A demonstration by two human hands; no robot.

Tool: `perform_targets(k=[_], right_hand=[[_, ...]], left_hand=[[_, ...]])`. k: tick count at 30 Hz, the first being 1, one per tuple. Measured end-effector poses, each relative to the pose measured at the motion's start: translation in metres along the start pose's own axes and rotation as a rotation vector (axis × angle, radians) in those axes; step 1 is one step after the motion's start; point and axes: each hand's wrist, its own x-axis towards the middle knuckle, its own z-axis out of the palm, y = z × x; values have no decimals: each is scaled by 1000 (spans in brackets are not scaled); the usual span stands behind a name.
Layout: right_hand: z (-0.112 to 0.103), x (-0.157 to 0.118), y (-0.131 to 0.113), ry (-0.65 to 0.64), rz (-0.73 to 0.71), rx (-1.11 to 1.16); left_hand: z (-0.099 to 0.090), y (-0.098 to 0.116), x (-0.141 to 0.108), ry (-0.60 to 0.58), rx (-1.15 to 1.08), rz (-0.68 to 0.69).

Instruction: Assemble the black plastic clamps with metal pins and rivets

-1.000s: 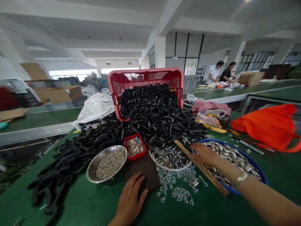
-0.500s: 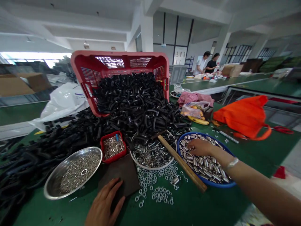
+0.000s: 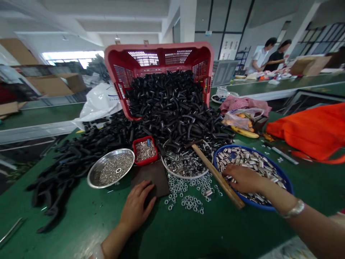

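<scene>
My left hand [image 3: 137, 205] rests with its fingers apart on the near left part of a dark flat plate [image 3: 159, 176]. Inside a blue basin [image 3: 289, 187] of silvery metal springs [image 3: 252, 158], my right hand [image 3: 242, 178] reaches down near the left rim. Its fingers are bent together among the springs and the tips are hidden, so what they pinch cannot be made out. Between the hands, small metal rings with stems [image 3: 191, 203] lie scattered beside a single spring [image 3: 208, 193]. A wooden-handled hammer [image 3: 218, 176] leans across a white-rimmed tray [image 3: 178, 175] of mixed hardware.
A tipped red crate [image 3: 159, 46] spills black curved parts [image 3: 172, 108] over the green table [image 3: 172, 233]. A steel bowl [image 3: 93, 180] and a red box [image 3: 148, 160] hold small metal pieces. An orange bag [image 3: 312, 129] and bananas [image 3: 244, 132] lie right; two people stand beyond.
The view has swung left, so everything sits farther right in it. My right hand has shifted slightly nearer to me within the basin. My left hand stays on the plate.
</scene>
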Motion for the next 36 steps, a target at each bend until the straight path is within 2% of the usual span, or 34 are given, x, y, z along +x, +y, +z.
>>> perform_targets(k=[2,3,5,7,9,11,13,14,17,20,23,26,28,31,36], right_hand=[[5,2,7,1,-16,-7],[7,4,12,39,20,-6],[7,7,20,218,152,22],[2,6,21,485,282,129],[-5,-1,9,733,366,382],[-9,-11,-16,800,364,749],[-6,-22,-46,641,257,1073],[-2,-26,-60,554,207,1159],[17,-30,-92,392,122,1221],[38,-27,-105,358,126,1176],[52,-27,-108,322,156,1092],[61,-32,-113,179,208,1124],[65,-32,-121,90,262,1240],[66,-21,-137,91,349,1429],[56,2,-146,231,346,1671]], left_hand=[[-2,16,7,-23,-58,10],[-3,26,12,-43,-98,34],[-4,47,23,-111,-184,104],[-3,66,34,-207,-248,151],[0,81,43,-292,-257,175],[6,91,47,-351,-248,211],[13,95,49,-385,-263,247],[17,96,49,-390,-277,246],[24,97,52,-365,-275,139],[25,98,59,-359,-241,46],[22,96,64,-363,-200,13],[20,90,64,-306,-217,5],[20,87,64,-290,-260,69],[22,87,66,-337,-257,154],[23,93,76,-394,-185,89]])
